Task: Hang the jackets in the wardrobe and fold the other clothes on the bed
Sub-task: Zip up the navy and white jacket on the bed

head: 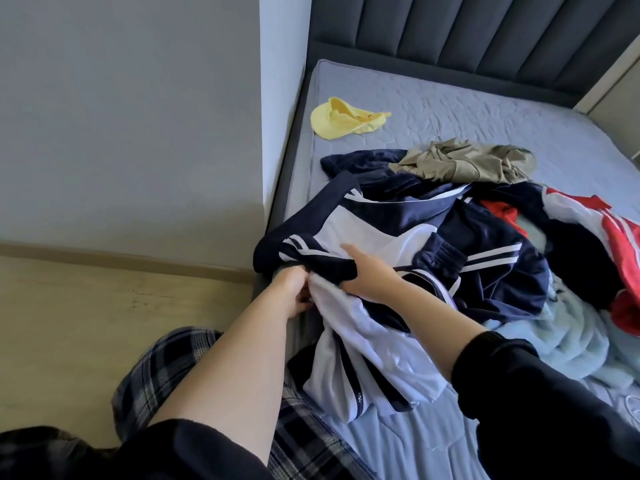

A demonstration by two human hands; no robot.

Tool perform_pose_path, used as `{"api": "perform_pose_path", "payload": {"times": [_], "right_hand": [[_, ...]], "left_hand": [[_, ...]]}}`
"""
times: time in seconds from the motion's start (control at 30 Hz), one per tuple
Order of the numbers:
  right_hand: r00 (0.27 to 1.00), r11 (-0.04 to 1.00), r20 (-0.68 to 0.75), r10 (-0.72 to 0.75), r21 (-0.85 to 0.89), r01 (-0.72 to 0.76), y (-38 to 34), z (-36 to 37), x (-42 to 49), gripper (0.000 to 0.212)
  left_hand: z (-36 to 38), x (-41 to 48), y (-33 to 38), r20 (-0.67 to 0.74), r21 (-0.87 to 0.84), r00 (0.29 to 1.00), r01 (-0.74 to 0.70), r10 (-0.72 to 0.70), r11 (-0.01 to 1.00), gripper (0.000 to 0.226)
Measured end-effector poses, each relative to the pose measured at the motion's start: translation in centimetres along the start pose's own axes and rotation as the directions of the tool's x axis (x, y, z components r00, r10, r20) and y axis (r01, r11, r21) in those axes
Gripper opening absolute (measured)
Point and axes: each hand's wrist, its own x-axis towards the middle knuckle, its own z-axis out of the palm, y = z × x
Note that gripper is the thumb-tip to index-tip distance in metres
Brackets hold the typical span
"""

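Your left hand [293, 293] and right hand [369, 276] are close together at the near left edge of the bed, both clamped on the navy-and-white striped track jacket [375, 228]. The left hand's fingers are curled round a bunch of its white fabric just off the edge of the grey-blue quilted mattress [485, 109]. The right hand grips the dark navy hem beside it, thumb lying out over the white panel. The jacket spreads away from your hands towards the far side, and more of it trails down between your forearms.

It tops a heap of clothes running right: a crumpled olive-green garment [464, 162] at the far side, a red-and-white garment [620, 237] at the right edge, and a pale blue fleecy garment [568, 344] near right. A yellow cloth cap [341, 119] lies apart, far left on the mattress.
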Motion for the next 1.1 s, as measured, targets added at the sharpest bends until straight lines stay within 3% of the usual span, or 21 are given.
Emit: {"api": "perform_pose_path", "payload": {"times": [0.03,0.07,0.13,0.17,0.23,0.3,0.37,0.43,0.5,0.57,0.63,0.67,0.73,0.77,0.83,0.9,0.97,1.0,1.07,1.1], "right_hand": [[0.998,0.999,0.054,0.025,0.033,-0.026,0.6,0.8,0.0,0.040],[0.999,0.996,0.012,0.047,0.081,-0.048,1.4,1.4,-0.1,0.026],[0.962,0.957,-0.218,0.168,0.272,-0.106,2.5,1.8,-0.5,0.019],[0.894,0.904,-0.349,0.282,0.410,-0.126,3.0,1.5,-0.9,0.019],[0.665,0.738,-0.504,0.551,0.666,-0.108,4.4,0.6,-1.9,0.020],[0.442,0.523,-0.453,0.774,0.851,-0.044,6.7,-0.7,-3.1,0.025],[0.334,0.382,-0.349,0.876,0.923,-0.039,9.2,-2.1,-4.2,0.032],[0.368,0.434,-0.350,0.861,0.884,-0.173,10.4,-2.9,-4.9,0.046],[0.465,0.654,-0.501,0.730,0.709,-0.263,9.8,-3.0,-5.4,0.069],[0.504,0.879,-0.733,0.457,0.459,-0.130,8.3,-2.9,-5.5,0.081],[0.558,0.976,-0.819,0.136,0.206,0.064,6.4,-2.7,-5.1,0.080],[0.635,0.987,-0.772,-0.014,0.090,0.132,5.5,-2.5,-4.6,0.078],[0.835,0.983,-0.518,-0.183,-0.115,0.144,3.7,-1.8,-3.4,0.080],[0.906,0.972,-0.381,-0.184,-0.208,0.110,3.2,-1.2,-2.6,0.085],[0.953,0.947,-0.272,-0.133,-0.318,0.041,2.9,-0.2,-1.4,0.090],[0.931,0.979,-0.361,-0.062,-0.202,-0.013,3.1,-0.2,-0.5,0.070],[0.902,0.997,-0.429,0.046,-0.034,-0.067,3.1,-1.0,0.0,0.027],[0.904,0.995,-0.415,0.103,0.058,-0.087,3.1,-1.4,0.3,0.015],[0.924,0.940,-0.337,0.181,0.336,-0.061,2.9,-1.9,0.5,0.019],[0.932,0.852,-0.293,0.214,0.523,-0.031,2.8,-2.4,0.2,0.018]], "left_hand": [[-0.1,0.1,0.0,-0.008,-0.033,1.000,-0.008,0.008,0.999,0.018],[-0.3,0.1,0.0,-0.023,-0.058,1.000,-0.012,0.011,0.998,0.019],[-0.5,0.4,0.1,-0.018,-0.057,0.999,-0.042,0.041,0.997,0.025],[-0.5,0.6,0.1,-0.011,-0.035,0.998,-0.064,0.064,0.997,0.032],[-0.5,0.9,0.2,-0.009,0.013,0.994,-0.105,0.105,0.994,0.046],[-0.2,1.1,0.2,-0.014,0.032,0.989,-0.146,0.146,0.989,0.051],[0.0,1.6,0.1,-0.015,0.042,0.986,-0.163,0.163,0.986,0.057],[0.2,1.9,-0.2,0.008,0.089,0.988,-0.155,0.155,0.984,0.062],[0.4,2.2,-0.4,0.033,0.191,0.990,-0.140,0.136,0.972,0.062],[0.5,2.2,-0.8,0.054,0.301,0.992,-0.121,0.110,0.946,0.057],[0.6,1.8,-0.9,0.061,0.350,0.996,-0.082,0.065,0.933,0.048],[0.6,1.6,-0.9,0.066,0.329,0.997,-0.057,0.037,0.943,0.046],[0.6,1.4,-0.8,0.076,0.272,0.997,-0.036,0.016,0.962,0.042],[0.6,1.3,-0.8,0.076,0.255,0.997,-0.040,0.021,0.966,0.039],[0.5,1.3,-0.8,0.086,0.237,0.996,-0.052,0.032,0.970,0.038],[0.4,1.0,-0.8,0.104,0.237,0.994,-0.056,0.032,0.970,0.039],[0.3,0.9,-0.7,0.113,0.237,0.993,-0.053,0.027,0.970,0.038],[0.3,0.9,-0.7,0.106,0.230,0.994,-0.053,0.029,0.972,0.037],[0.4,1.0,-0.6,0.073,0.204,0.996,-0.055,0.041,0.977,0.035],[0.5,1.1,-0.5,0.059,0.192,0.997,-0.056,0.046,0.980,0.035]]}}
